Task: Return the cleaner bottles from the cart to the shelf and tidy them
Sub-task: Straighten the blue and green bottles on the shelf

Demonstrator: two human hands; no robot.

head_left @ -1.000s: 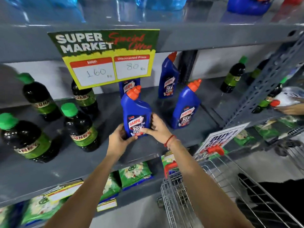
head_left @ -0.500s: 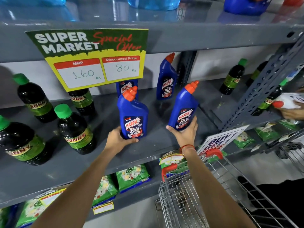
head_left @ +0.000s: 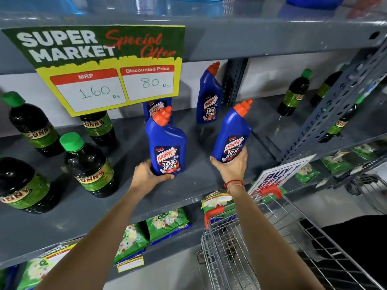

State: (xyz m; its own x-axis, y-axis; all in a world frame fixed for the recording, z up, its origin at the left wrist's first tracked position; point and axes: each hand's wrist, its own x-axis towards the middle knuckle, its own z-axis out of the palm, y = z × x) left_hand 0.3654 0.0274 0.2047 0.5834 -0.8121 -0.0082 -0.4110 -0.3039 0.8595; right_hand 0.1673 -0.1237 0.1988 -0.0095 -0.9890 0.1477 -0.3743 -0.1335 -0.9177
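The left hand (head_left: pixel 146 174) grips the base of one blue cleaner bottle (head_left: pixel 166 141), standing upright on the grey shelf (head_left: pixel 125 191). The right hand (head_left: pixel 231 167) cups the bottom of a second blue bottle (head_left: pixel 232 135), tilted right. The wire cart (head_left: pixel 240 243) sits below right. Farther back, two more blue bottles (head_left: pixel 208 97) stand near the wall, with green-capped dark bottles (head_left: pixel 90 164) at left under a yellow price sign (head_left: pixel 109 68).

arms: bare, no sleeves | right wrist: thin red thread band (head_left: pixel 233 183) | left wrist: nothing worn
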